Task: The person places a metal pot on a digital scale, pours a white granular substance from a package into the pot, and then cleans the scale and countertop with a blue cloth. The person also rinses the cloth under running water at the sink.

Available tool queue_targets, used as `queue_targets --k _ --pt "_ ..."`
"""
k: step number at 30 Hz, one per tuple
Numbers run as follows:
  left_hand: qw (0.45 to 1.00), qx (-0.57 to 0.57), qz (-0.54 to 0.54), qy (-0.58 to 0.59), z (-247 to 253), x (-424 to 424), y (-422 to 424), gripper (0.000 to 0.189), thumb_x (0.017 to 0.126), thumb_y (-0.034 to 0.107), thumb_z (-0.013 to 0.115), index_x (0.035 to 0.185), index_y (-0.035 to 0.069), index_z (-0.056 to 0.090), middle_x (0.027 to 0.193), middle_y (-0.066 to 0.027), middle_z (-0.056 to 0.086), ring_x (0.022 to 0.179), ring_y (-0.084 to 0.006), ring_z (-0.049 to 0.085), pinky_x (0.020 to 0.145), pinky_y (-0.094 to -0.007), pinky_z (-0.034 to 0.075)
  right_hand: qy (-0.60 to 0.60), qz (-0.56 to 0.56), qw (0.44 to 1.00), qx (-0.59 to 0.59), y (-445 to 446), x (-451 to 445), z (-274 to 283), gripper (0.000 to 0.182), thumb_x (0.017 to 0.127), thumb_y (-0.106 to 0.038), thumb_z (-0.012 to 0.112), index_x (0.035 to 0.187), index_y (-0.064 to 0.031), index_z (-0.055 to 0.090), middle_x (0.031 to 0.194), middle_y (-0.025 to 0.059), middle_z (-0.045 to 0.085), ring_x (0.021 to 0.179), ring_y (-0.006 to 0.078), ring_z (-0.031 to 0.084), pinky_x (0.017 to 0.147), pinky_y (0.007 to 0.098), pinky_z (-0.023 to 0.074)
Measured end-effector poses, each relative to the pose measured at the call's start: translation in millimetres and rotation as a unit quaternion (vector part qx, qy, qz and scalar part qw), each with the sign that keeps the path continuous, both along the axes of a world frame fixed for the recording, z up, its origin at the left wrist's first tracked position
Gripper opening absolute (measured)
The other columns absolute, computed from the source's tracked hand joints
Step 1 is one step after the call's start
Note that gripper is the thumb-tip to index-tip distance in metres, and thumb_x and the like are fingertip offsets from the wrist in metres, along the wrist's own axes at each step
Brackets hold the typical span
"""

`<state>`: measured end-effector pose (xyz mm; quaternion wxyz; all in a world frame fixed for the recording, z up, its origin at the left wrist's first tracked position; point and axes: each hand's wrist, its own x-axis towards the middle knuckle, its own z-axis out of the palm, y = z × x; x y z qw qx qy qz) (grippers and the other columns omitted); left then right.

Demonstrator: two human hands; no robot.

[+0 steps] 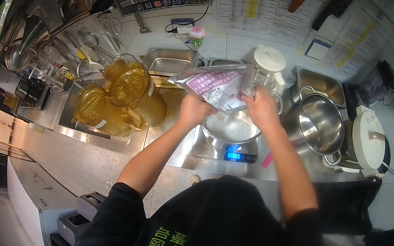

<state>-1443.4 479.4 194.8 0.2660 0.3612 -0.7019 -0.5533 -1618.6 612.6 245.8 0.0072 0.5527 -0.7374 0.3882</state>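
Note:
A foil pouch with a pink and white printed label (217, 86) is tilted over a steel pot (232, 126), held between both hands. My left hand (195, 111) grips its lower left edge, and my right hand (265, 108) grips its right side. Beneath the pouch, the pot stands on a digital kitchen scale (202, 148) with a lit blue display. White material shows inside the pot; whether it is powder or liquid I cannot tell. A pink strip-like object (268, 160) lies on the steel counter just right of the scale.
Amber plastic pitchers (122, 85) with lids stand at the left, near hanging utensils. Behind the pouch are a steel pan (170, 61) and a clear jug with a white lid (269, 59). At the right stand a tall steel pot (321, 124) and a white-lidded appliance (368, 139).

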Motion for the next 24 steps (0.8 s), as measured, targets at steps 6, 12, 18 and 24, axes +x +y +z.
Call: queue_targets --k 6,12,18,24 --pt "0.99 0.111 0.003 0.089 13.6 8.5 -11.2 0.018 0.077 -0.007 0.058 0.094 -0.015 0.06 0.085 -0.0191 0.066 0.069 -0.0241 0.068 0.06 -0.0296 0.057 -0.227 0.11 0.968 0.013 23.3 -51.1 8.5 0.04 0.076 -0.017 0.076 0.109 -0.0012 0.058 0.093 0.0103 0.063 0.086 0.0197 0.06 0.077 0.0334 0.0481" --pt "0.975 0.188 -0.029 0.118 20.7 0.4 -9.5 0.024 0.076 -0.007 0.059 0.099 -0.013 0.058 0.088 -0.0207 0.065 0.07 -0.025 0.067 0.061 -0.0302 0.057 -0.503 0.134 0.852 -0.059 38.5 -76.3 -26.9 0.042 0.077 -0.005 0.074 0.115 0.0035 0.058 0.103 0.0083 0.065 0.092 0.0149 0.06 0.081 0.0259 0.0478" --pt "0.971 0.199 -0.057 0.123 19.9 -0.8 -7.0 0.026 0.077 -0.008 0.058 0.102 -0.013 0.058 0.089 -0.0203 0.066 0.071 -0.0237 0.067 0.061 -0.029 0.057 -0.485 0.078 0.87 0.028 29.4 -48.3 -20.0 0.018 0.079 -0.009 0.072 0.092 0.0028 0.068 0.085 0.0063 0.068 0.077 0.0135 0.062 0.074 0.0274 0.0485" --pt "0.976 0.172 -0.053 0.121 11.6 4.6 -12.8 0.027 0.078 -0.008 0.059 0.104 -0.011 0.058 0.091 -0.0189 0.066 0.07 -0.0225 0.067 0.06 -0.0283 0.057 -0.375 0.059 0.923 0.066 25.8 -51.8 -21.4 0.028 0.079 -0.017 0.072 0.1 0.0012 0.066 0.092 0.008 0.069 0.086 0.0156 0.061 0.082 0.0287 0.0466"
